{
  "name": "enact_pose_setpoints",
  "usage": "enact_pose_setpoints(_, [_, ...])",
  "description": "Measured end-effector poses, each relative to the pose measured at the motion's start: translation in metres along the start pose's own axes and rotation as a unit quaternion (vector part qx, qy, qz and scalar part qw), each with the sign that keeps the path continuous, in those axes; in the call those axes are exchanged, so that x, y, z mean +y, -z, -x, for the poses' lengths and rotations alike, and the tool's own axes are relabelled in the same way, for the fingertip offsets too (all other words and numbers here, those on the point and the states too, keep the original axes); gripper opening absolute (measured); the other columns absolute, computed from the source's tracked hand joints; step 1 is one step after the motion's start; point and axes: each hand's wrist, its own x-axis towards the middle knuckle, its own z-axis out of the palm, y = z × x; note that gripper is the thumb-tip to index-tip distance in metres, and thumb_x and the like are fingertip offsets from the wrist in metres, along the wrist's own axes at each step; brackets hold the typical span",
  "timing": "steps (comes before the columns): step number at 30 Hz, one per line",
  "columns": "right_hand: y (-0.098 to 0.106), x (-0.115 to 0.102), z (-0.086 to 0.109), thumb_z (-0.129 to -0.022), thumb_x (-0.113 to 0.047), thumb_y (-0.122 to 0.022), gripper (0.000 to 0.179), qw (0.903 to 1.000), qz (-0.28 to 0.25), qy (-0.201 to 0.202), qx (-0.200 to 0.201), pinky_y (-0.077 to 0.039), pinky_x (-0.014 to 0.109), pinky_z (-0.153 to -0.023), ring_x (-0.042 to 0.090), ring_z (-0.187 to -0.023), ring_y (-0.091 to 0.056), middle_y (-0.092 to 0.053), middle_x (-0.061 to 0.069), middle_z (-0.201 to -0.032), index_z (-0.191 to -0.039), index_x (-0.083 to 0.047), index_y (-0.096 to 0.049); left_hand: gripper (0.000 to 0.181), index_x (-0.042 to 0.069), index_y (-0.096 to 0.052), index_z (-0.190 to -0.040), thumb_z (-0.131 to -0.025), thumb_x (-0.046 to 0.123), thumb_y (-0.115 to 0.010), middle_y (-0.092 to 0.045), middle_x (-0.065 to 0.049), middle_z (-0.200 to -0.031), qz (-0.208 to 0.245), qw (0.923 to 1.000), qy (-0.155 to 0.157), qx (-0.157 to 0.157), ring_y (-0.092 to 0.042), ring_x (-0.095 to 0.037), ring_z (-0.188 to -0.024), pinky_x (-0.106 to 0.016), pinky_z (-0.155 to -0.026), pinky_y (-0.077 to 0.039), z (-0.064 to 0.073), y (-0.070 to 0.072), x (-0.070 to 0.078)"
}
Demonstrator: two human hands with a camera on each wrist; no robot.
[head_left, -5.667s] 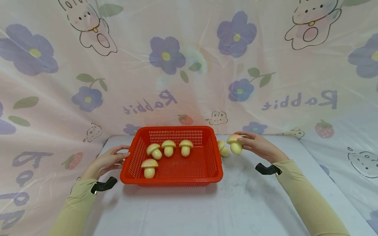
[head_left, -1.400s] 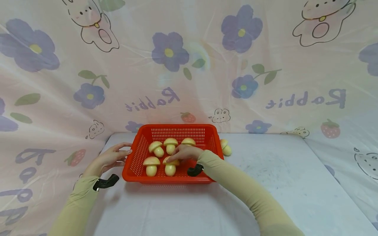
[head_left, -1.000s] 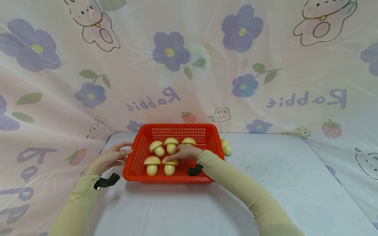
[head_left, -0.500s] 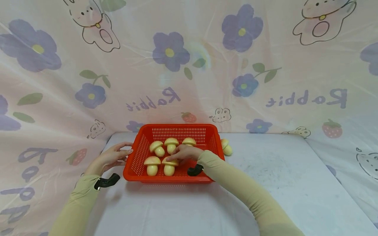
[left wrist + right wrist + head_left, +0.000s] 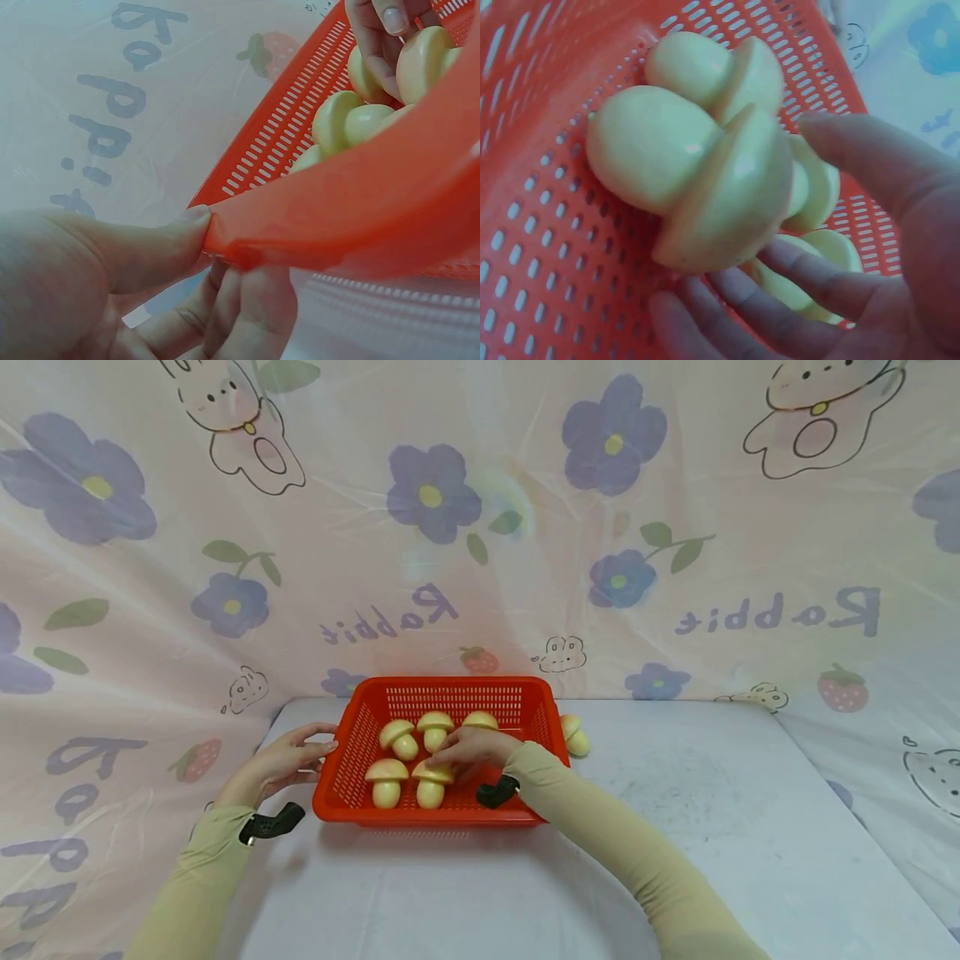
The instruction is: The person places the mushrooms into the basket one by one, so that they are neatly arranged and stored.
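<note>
My left hand (image 5: 273, 767) pinches the left rim of a red plastic basket (image 5: 442, 816), thumb above and fingers below in the left wrist view. Inside the basket, my right hand (image 5: 478, 750) is at the cap of a toy mushroom (image 5: 431, 795) in the front row. The right wrist view shows that mushroom's cap (image 5: 731, 199) with the fingers spread behind it and the thumb apart from it. To its left stands another mushroom (image 5: 386, 792). Behind are a tilted mushroom (image 5: 401, 745), an upright one (image 5: 435, 727) and one partly hidden by my right hand (image 5: 480, 720).
One more mushroom (image 5: 576, 737) lies on the white table (image 5: 675, 810), just outside the basket's right wall. A printed cloth (image 5: 525, 585) with flowers and rabbits hangs behind and to the sides of the table.
Earlier my right hand held a mushroom right of the basket; now that mushroom stands in the front row. In the last half second the right fingers have eased slightly off its cap.
</note>
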Motion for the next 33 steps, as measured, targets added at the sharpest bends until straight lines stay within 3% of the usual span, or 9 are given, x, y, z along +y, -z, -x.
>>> enact_pose_setpoints(5, [0.006,-0.003,0.006,-0.087,-0.025,-0.071,0.029,1.0,-0.004,0.002,0.007,-0.055,0.039,-0.079,0.024,-0.082,-0.064,-0.065,0.007,-0.088,-0.105,-0.003,-0.067,0.056,0.005,-0.033,-0.143,-0.097,0.025,-0.057,-0.057,-0.009,-0.094,-0.002,1.0,0.002,0.002,-0.057,-0.017,-0.074,-0.034,-0.072,-0.056,-0.001,0.0,0.0])
enact_pose_setpoints(14, [0.03,-0.013,0.019,-0.092,-0.021,-0.066,0.041,0.9949,-0.093,0.037,0.011,-0.047,0.05,-0.093,0.04,-0.106,-0.056,-0.056,0.025,-0.123,-0.124,0.002,-0.057,0.056,0.004,-0.032,-0.144,-0.098,0.025,-0.056,-0.058,-0.01,-0.096,-0.01,0.9999,-0.004,-0.004,-0.058,-0.018,-0.075,-0.035,-0.074,-0.056,0.001,-0.001,0.001])
enact_pose_setpoints(21, [0.05,-0.022,0.037,-0.097,-0.02,-0.058,0.041,0.9888,-0.133,0.067,0.008,-0.04,0.053,-0.099,0.032,-0.105,-0.059,-0.057,0.019,-0.124,-0.13,0.004,-0.052,0.057,0.003,-0.031,-0.144,-0.098,0.025,-0.057,-0.058,-0.01,-0.096,-0.003,1.0,-0.004,-0.004,-0.057,-0.018,-0.075,-0.035,-0.073,-0.056,0.001,0.0,0.002])
enact_pose_setpoints(25, [0.06,-0.026,0.049,-0.098,-0.019,-0.056,0.04,0.984,-0.156,0.085,0.01,-0.041,0.05,-0.099,0.038,-0.115,-0.054,-0.058,0.017,-0.121,-0.131,0.003,-0.05,0.057,0.003,-0.03,-0.144,-0.098,0.025,-0.056,-0.058,-0.01,-0.096,-0.001,1.0,-0.005,-0.005,-0.058,-0.018,-0.075,-0.035,-0.073,-0.056,0.001,0.0,0.002])
enact_pose_setpoints(33, [0.076,-0.023,0.073,-0.099,-0.016,-0.055,0.047,0.9757,-0.182,0.122,0.008,-0.043,0.051,-0.096,0.043,-0.122,-0.047,-0.048,0.024,-0.133,-0.138,0.005,-0.041,0.057,0.003,-0.03,-0.144,-0.098,0.024,-0.056,-0.058,-0.01,-0.096,-0.002,1.0,-0.007,-0.005,-0.058,-0.018,-0.074,-0.033,-0.072,-0.056,0.002,-0.001,0.002])
